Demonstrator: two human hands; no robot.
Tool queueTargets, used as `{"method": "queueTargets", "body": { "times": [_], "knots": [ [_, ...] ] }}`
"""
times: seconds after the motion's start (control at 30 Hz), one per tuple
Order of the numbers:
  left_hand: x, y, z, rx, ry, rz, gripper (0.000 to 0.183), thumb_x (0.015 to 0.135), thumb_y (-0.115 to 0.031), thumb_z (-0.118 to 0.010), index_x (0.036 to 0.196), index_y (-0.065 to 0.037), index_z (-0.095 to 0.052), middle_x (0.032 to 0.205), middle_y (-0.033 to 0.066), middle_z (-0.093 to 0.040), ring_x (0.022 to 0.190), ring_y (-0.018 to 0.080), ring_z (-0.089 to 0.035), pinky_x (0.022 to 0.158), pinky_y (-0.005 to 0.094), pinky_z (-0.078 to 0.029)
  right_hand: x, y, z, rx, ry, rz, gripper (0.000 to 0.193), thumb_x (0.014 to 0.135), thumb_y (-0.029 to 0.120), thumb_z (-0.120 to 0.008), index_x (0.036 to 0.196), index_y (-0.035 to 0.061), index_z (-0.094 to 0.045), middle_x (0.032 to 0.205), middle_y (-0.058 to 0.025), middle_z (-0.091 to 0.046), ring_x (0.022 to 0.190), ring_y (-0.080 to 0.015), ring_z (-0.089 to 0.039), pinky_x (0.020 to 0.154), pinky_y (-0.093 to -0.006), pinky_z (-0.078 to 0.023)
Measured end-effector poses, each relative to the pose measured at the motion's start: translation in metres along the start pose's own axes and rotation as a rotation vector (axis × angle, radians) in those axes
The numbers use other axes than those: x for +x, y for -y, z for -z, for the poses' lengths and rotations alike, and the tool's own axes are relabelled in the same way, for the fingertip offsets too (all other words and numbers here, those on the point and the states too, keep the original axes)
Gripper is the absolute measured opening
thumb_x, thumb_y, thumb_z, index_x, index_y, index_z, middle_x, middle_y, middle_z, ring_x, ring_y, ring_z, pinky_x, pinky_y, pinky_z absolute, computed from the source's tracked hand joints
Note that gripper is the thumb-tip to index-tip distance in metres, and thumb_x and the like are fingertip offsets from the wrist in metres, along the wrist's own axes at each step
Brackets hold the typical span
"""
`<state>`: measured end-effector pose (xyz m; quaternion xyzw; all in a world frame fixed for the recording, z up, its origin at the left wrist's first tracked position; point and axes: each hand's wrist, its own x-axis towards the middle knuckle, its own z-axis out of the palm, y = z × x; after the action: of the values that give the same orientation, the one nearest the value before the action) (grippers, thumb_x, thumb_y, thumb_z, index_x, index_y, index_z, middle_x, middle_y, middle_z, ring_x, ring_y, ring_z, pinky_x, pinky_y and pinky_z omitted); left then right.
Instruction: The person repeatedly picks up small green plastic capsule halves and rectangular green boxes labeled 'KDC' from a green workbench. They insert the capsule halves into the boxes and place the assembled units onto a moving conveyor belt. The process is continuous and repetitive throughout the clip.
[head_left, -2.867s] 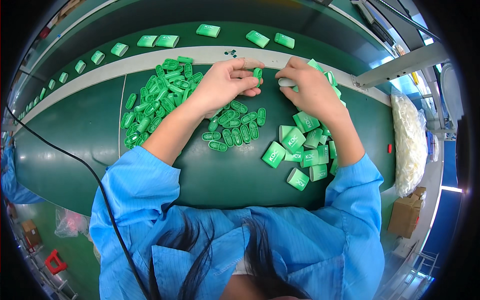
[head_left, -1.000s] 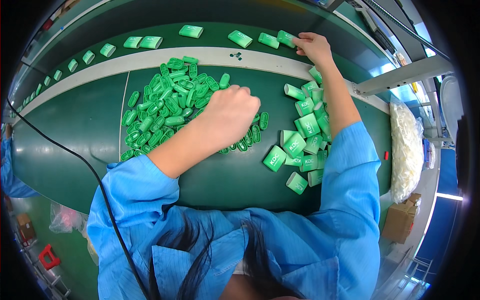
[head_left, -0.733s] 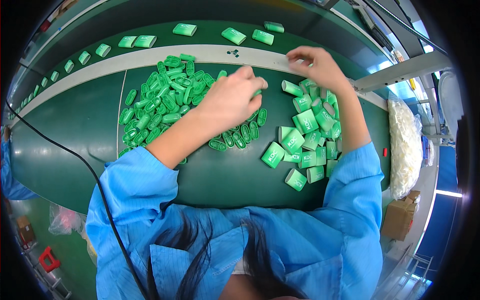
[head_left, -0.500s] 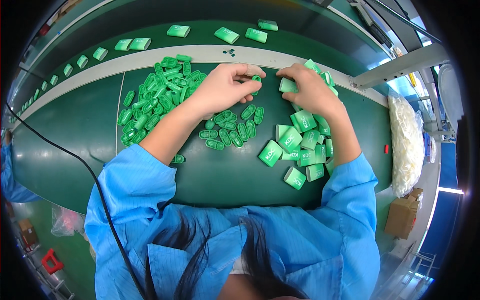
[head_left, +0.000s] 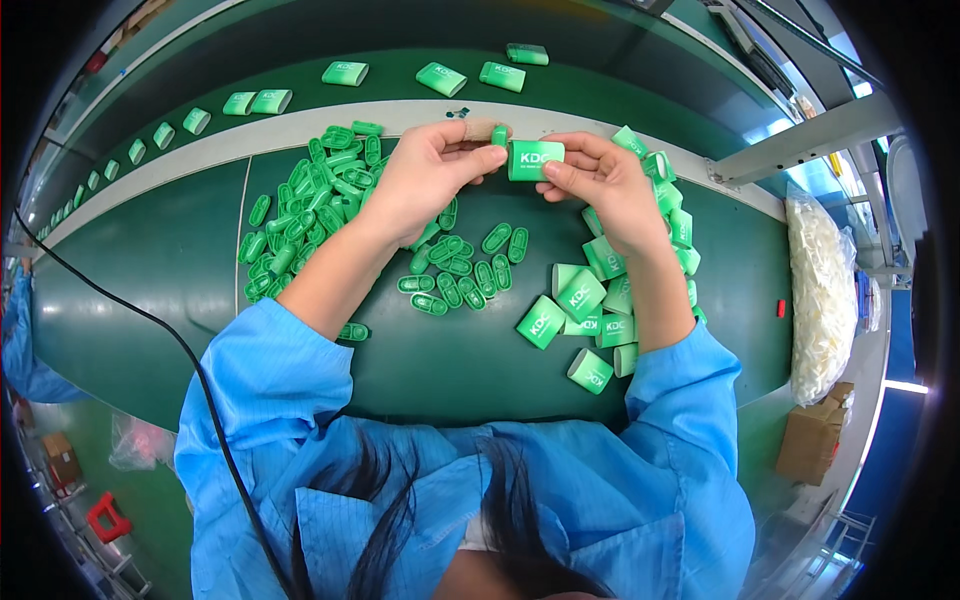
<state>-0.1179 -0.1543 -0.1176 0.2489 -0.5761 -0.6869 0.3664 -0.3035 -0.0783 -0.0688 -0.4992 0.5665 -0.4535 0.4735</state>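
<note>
Between the thumb and fingers of my left hand (head_left: 420, 178) is a small green oval cap (head_left: 499, 136), held on edge. My right hand (head_left: 622, 195) pinches a flat green casing (head_left: 528, 163) with pale print, its left end right beside the cap; whether the two touch I cannot tell. To the left lies a heap of green oval caps (head_left: 318, 195). A smaller loose group of caps (head_left: 464, 270) rests on the table below my hands. Around and under my right forearm spreads a pile of green casings (head_left: 580, 296), partly hidden by that arm.
Beyond the table's pale raised edge (head_left: 300, 126), several green casings (head_left: 440, 78) lie in a row on a green belt. A metal bracket (head_left: 800, 140) stands at the right, near a clear bag of whitish pieces (head_left: 822, 295). A black cable (head_left: 130, 316) crosses on the left.
My right hand has taken a casing from the pile and brought it left beside the cap in my left hand. The casings on the belt have shifted slightly left.
</note>
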Motion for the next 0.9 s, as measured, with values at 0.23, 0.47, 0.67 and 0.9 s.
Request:
{"method": "queueTargets", "body": {
  "times": [0.23,0.47,0.67,0.9],
  "knots": [
    [-0.002,0.004,-0.008,-0.066,0.004,0.019,0.035,0.088,-0.013,-0.06,0.12,-0.001,-0.055,0.105,0.0059,-0.063,0.096,0.0115,-0.06,0.082,0.0246,-0.049,0.002,-0.01,-0.001,0.052,-0.039,0.05,0.027,0.084,0.007,-0.063,0.107,-0.004,-0.055,0.096,-0.0116,-0.065,0.079,-0.014,-0.063,0.074,-0.0246,-0.052],
    [-0.003,0.006,-0.008,0.099,0.008,-0.069,0.035,0.087,-0.011,-0.06,0.119,0.004,-0.055,0.105,0.0101,-0.064,0.091,0.0138,-0.063,0.08,0.0247,-0.05,0.001,-0.015,0.001,-0.045,-0.06,0.153,0.027,0.081,0.002,-0.064,0.106,-0.0041,-0.055,0.093,-0.0115,-0.066,0.08,-0.0133,-0.063,0.076,-0.0241,-0.052],
    [-0.003,0.007,-0.009,0.26,-0.025,-0.215,0.036,0.087,-0.01,-0.06,0.119,0.004,-0.054,0.099,0.0106,-0.066,0.088,0.0145,-0.064,0.077,0.0266,-0.051,0.002,-0.009,0.0,-0.101,-0.071,0.174,0.027,0.08,0.0,-0.065,0.105,-0.0048,-0.056,0.092,-0.0121,-0.066,0.08,-0.0134,-0.064,0.075,-0.0241,-0.052],
    [-0.02,0.003,-0.029,0.795,-0.191,-0.37,0.036,0.088,-0.007,-0.053,0.122,0.002,-0.05,0.074,0.0163,-0.066,0.067,0.0229,-0.067,0.061,0.0308,-0.05,-0.008,-0.012,-0.018,-0.367,-0.225,0.346,0.024,0.079,0.0,-0.065,0.101,-0.0057,-0.059,0.09,-0.0138,-0.067,0.077,-0.0132,-0.065,0.071,-0.0248,-0.054]
  ]
}}
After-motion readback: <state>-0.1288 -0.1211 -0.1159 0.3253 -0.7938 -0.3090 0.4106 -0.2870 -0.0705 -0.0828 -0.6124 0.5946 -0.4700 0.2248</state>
